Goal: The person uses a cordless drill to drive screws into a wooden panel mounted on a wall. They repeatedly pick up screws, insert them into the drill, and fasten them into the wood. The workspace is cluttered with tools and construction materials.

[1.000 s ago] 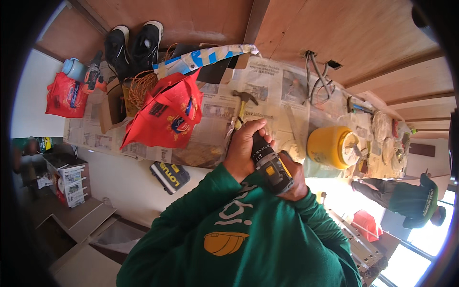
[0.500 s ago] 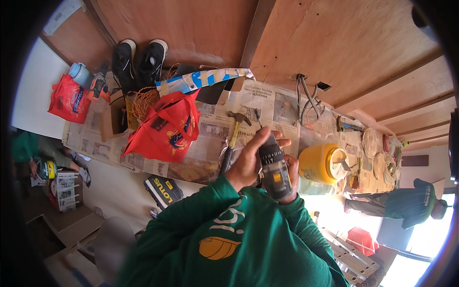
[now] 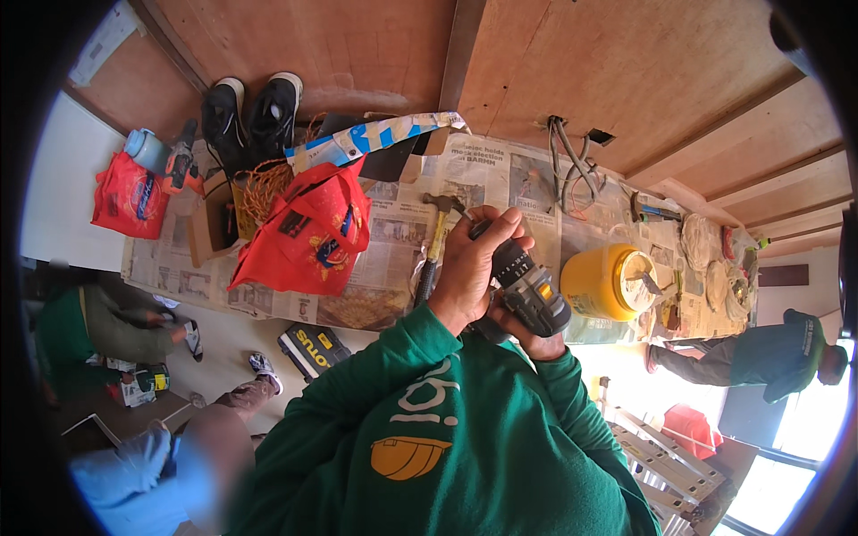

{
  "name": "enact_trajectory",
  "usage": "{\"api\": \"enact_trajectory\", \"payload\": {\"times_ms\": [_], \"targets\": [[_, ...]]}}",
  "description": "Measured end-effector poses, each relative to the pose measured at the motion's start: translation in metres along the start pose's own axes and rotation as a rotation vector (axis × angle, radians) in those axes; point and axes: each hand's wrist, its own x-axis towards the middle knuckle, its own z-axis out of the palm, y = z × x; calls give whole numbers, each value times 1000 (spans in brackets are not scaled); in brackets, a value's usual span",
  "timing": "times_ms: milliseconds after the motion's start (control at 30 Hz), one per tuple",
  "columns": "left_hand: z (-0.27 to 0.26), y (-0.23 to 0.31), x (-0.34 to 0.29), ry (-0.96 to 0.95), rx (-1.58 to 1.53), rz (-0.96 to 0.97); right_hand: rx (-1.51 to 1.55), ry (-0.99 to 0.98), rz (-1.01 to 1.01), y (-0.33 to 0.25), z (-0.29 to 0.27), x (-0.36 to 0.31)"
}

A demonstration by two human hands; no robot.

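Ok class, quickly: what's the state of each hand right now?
Left hand: closed around the front end of the drill.
Right hand: holding the same drill nearer its rear, fingers partly hidden.

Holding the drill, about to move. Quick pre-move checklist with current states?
1. Drill supported by both hands: ok, left hand at the front, right hand below the body.
2. Left hand clear of drill's front end: not ok.
3. Bit seated: cannot tell, tip hidden.
4. Hammer set down: ok, on table.
5. Table clear: not ok, red bag and yellow bucket there.
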Motion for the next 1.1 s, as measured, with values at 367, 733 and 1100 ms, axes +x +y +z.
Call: {"api": "enact_trajectory", "payload": {"times_ms": [367, 733, 1100], "targets": [[-16, 6, -17, -46, 281, 3, 6, -20, 36, 29, -3, -18], [7, 21, -2, -152, -75, 82, 434, -76, 55, -23, 6, 23], [7, 45, -4, -280, -129, -19, -291, -58, -355, -32, -6, 27]]}}
